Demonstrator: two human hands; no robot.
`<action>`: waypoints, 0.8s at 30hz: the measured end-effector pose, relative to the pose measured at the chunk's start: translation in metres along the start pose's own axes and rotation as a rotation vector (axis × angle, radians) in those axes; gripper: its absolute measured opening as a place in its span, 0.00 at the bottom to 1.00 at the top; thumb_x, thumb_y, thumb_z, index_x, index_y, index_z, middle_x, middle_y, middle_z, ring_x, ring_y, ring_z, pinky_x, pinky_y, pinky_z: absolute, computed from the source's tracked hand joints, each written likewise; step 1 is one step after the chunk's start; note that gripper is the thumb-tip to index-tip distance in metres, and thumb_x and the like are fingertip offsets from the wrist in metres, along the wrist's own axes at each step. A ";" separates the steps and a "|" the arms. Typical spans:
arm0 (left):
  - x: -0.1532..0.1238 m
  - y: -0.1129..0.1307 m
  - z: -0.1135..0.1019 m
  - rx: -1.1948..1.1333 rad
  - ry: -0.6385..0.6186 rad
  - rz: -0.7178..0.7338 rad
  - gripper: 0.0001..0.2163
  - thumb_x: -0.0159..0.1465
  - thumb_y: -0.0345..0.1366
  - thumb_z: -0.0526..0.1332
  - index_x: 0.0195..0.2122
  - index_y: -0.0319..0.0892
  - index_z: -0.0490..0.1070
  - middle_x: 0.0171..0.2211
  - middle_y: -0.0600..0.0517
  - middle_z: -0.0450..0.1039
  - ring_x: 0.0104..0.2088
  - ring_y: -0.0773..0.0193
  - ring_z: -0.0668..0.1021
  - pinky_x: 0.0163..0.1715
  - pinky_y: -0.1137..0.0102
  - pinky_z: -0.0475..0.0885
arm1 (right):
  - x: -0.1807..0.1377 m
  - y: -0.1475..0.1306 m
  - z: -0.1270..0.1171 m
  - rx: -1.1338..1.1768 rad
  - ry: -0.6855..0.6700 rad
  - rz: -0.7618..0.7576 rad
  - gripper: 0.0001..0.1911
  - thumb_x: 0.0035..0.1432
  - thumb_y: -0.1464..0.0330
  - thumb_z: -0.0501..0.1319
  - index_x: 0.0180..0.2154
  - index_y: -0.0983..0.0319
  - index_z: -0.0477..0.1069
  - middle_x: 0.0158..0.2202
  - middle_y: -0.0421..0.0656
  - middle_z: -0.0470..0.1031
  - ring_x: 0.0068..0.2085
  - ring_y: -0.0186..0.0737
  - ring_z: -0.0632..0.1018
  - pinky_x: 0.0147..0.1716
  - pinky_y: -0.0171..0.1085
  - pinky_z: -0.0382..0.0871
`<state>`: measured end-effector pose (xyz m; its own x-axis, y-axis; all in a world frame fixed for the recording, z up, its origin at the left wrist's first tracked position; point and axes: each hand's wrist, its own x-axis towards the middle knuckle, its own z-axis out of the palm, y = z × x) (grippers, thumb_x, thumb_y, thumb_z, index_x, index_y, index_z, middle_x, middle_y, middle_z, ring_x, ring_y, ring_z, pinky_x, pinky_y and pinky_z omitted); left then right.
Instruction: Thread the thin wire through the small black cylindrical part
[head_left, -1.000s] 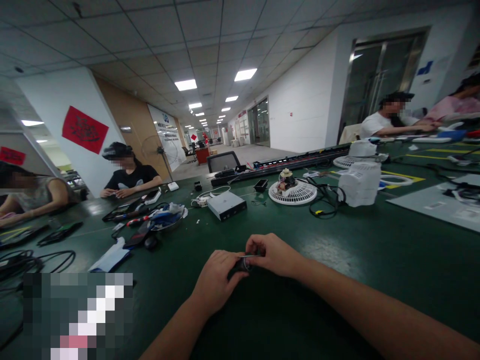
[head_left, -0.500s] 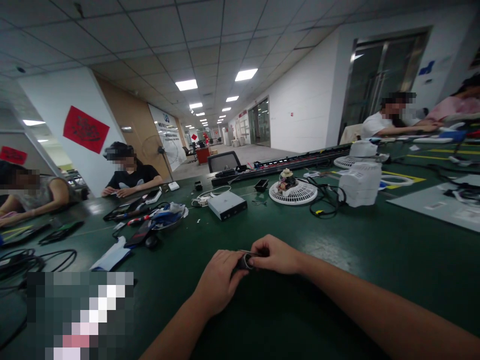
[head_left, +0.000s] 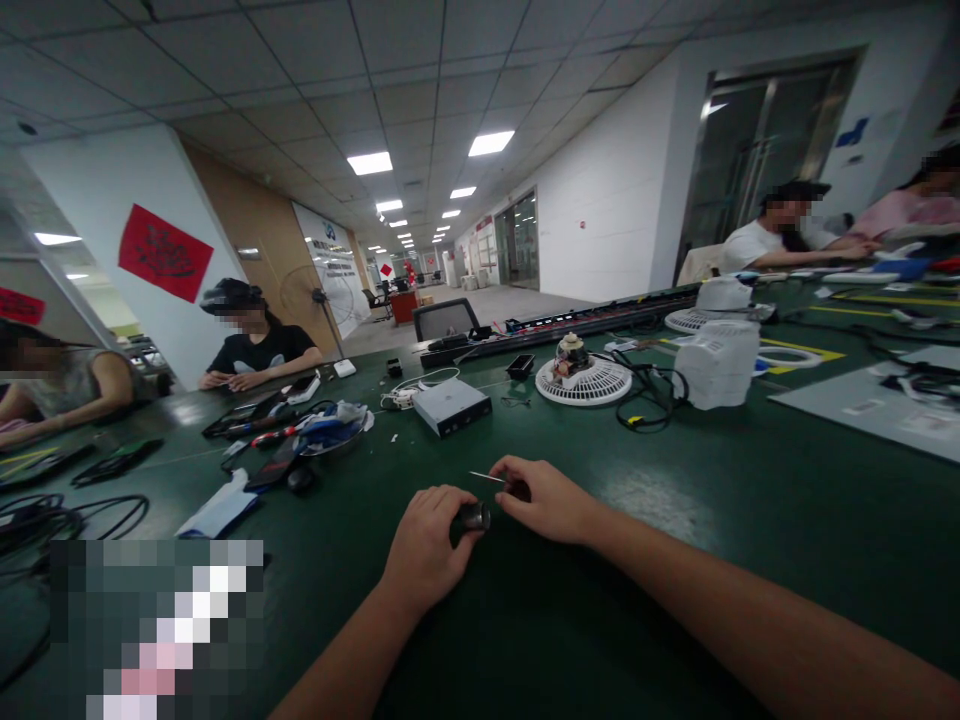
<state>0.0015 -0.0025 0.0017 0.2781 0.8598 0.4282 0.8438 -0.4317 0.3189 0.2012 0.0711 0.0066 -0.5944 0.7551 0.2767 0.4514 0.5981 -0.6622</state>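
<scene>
My left hand (head_left: 429,545) is closed around a short dark cylinder (head_left: 475,516) whose round end faces right; the rest of it is hidden by my fingers. Just to the right, my right hand (head_left: 541,498) pinches a thin, light-coloured metal strip or rod (head_left: 486,476), its tip pointing left above the cylinder. The strip and the cylinder are apart. Both hands are low over the green table (head_left: 570,620). Beyond them sits a silver-grey box like an optical disc drive (head_left: 451,404).
A white fan grille with a motor (head_left: 583,382), a black tray (head_left: 520,366) and a white plastic housing (head_left: 716,370) stand farther back. A mouse (head_left: 300,480), blue cloth (head_left: 219,508) and cables (head_left: 97,520) lie left. Several people sit around the table.
My right hand has drawn away from the cylinder's end, bringing the thin strip into view. My left hand keeps its grip on the cylinder, and the cylinder's end now shows more.
</scene>
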 end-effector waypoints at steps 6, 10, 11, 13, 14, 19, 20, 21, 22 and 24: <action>0.001 -0.004 0.001 0.001 0.080 -0.174 0.08 0.57 0.29 0.62 0.37 0.44 0.69 0.36 0.53 0.72 0.38 0.60 0.74 0.37 0.65 0.67 | -0.004 -0.005 -0.008 -0.263 -0.062 -0.052 0.04 0.54 0.70 0.58 0.33 0.61 0.72 0.30 0.41 0.76 0.30 0.36 0.74 0.28 0.34 0.61; 0.001 -0.004 0.000 -0.040 0.082 -0.185 0.08 0.57 0.28 0.61 0.37 0.45 0.68 0.36 0.53 0.71 0.37 0.61 0.75 0.36 0.67 0.68 | -0.003 -0.005 -0.005 -0.292 -0.097 -0.068 0.06 0.56 0.68 0.58 0.34 0.59 0.74 0.30 0.41 0.77 0.30 0.37 0.75 0.28 0.34 0.61; 0.001 -0.003 0.000 -0.042 0.078 -0.180 0.08 0.57 0.28 0.61 0.36 0.45 0.68 0.36 0.53 0.71 0.37 0.62 0.74 0.36 0.68 0.68 | -0.003 -0.004 -0.004 -0.290 -0.096 -0.067 0.07 0.56 0.67 0.58 0.35 0.59 0.75 0.31 0.41 0.77 0.31 0.37 0.75 0.29 0.34 0.62; 0.001 -0.002 0.001 -0.038 0.070 -0.172 0.07 0.57 0.28 0.61 0.36 0.45 0.68 0.36 0.54 0.70 0.36 0.62 0.74 0.35 0.68 0.68 | -0.002 -0.003 -0.002 -0.276 -0.076 -0.072 0.09 0.56 0.66 0.59 0.39 0.58 0.76 0.33 0.41 0.78 0.32 0.38 0.76 0.30 0.35 0.63; 0.001 -0.002 0.001 -0.034 0.069 -0.169 0.07 0.57 0.28 0.60 0.36 0.45 0.68 0.36 0.54 0.70 0.36 0.62 0.74 0.35 0.68 0.68 | -0.001 -0.002 -0.002 -0.265 -0.063 -0.081 0.10 0.56 0.66 0.60 0.41 0.57 0.76 0.34 0.40 0.78 0.33 0.38 0.76 0.31 0.35 0.64; 0.001 -0.002 0.001 -0.031 0.080 -0.146 0.08 0.57 0.27 0.60 0.37 0.45 0.69 0.37 0.53 0.70 0.37 0.62 0.74 0.36 0.68 0.68 | -0.002 -0.004 -0.004 -0.332 -0.006 -0.134 0.08 0.57 0.67 0.60 0.36 0.58 0.78 0.34 0.42 0.78 0.35 0.39 0.76 0.34 0.36 0.64; 0.001 -0.002 0.001 -0.031 0.083 -0.144 0.08 0.57 0.26 0.60 0.37 0.45 0.69 0.38 0.53 0.70 0.37 0.62 0.74 0.36 0.68 0.68 | -0.002 -0.005 -0.004 -0.337 -0.018 -0.146 0.08 0.56 0.68 0.61 0.36 0.58 0.79 0.34 0.42 0.78 0.35 0.39 0.76 0.35 0.36 0.64; 0.000 -0.002 0.001 -0.030 0.084 -0.145 0.09 0.57 0.26 0.60 0.37 0.45 0.69 0.38 0.53 0.70 0.36 0.63 0.74 0.36 0.68 0.68 | -0.003 -0.005 -0.005 -0.321 -0.041 -0.161 0.08 0.55 0.68 0.61 0.36 0.58 0.79 0.34 0.41 0.78 0.35 0.39 0.76 0.35 0.35 0.64; 0.000 -0.002 0.000 -0.029 0.083 -0.148 0.09 0.57 0.26 0.60 0.37 0.45 0.69 0.38 0.53 0.70 0.36 0.63 0.74 0.36 0.69 0.68 | -0.003 -0.006 -0.005 -0.289 -0.067 -0.172 0.08 0.55 0.69 0.61 0.36 0.58 0.79 0.33 0.41 0.78 0.34 0.38 0.76 0.35 0.35 0.65; 0.000 -0.003 0.000 -0.033 0.075 -0.154 0.09 0.57 0.26 0.60 0.36 0.45 0.69 0.37 0.54 0.70 0.35 0.64 0.74 0.35 0.69 0.68 | -0.003 -0.007 -0.005 -0.212 -0.088 -0.163 0.09 0.55 0.69 0.61 0.37 0.58 0.79 0.33 0.41 0.78 0.33 0.36 0.76 0.33 0.34 0.65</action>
<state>-0.0005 -0.0014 0.0007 0.1103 0.8943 0.4337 0.8579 -0.3060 0.4127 0.2029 0.0660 0.0136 -0.7220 0.6237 0.2996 0.4691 0.7595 -0.4507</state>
